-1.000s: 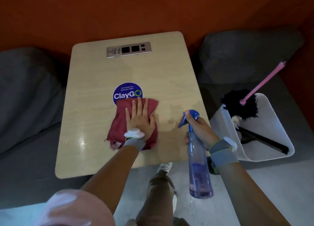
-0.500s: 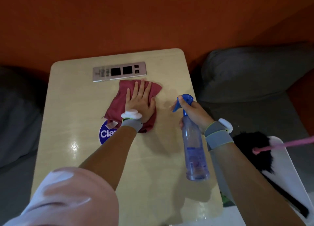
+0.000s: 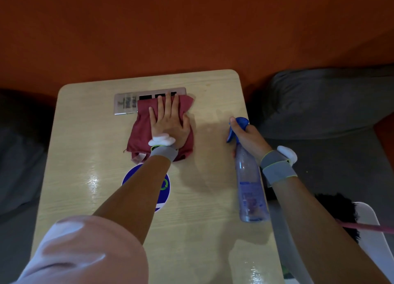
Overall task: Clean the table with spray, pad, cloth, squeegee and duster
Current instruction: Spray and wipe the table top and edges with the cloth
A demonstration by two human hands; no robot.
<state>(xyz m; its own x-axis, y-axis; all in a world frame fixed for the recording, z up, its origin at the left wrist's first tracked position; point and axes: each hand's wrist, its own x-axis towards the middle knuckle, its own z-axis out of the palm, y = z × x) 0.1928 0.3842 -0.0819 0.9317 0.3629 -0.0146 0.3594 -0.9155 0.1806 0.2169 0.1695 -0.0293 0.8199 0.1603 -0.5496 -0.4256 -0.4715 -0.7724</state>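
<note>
Head view, inspection of progress; the table (image 3: 85, 134) was found mid-clean, with the cloth stage judged to be in hand. The left hand (image 3: 170, 123) lay flat with fingers straight and slightly spread, pressing the red cloth (image 3: 140, 132) onto the tabletop at 12 o'clock; the fingertips and the cloth's far edge overlapped the metal socket panel (image 3: 125, 103) set into the surface there. The right hand (image 3: 249, 136) had its fingers curled round the neck of the spray bottle (image 3: 249, 183), forefinger laid along the blue head; the bottle hung upright over the table's 3 o'clock edge, some liquid showing in its base.

A glossy sheen showed at 8 o'clock and again at 5 o'clock on the wood; this suggested that spray had been applied and that those areas had yet to be wiped dry. The round blue sticker (image 3: 165, 185) sat at the table's centre, partly hidden by the forearm.

The duster (image 3: 341, 209) rested in a white bin (image 3: 371, 219) off the table at 4 o'clock, not in any hand; dusting was therefore judged outstanding. Neither pad nor squeegee was visible; whether the pad had been used could not be told, and the squeegee pass was judged to remain.
</note>
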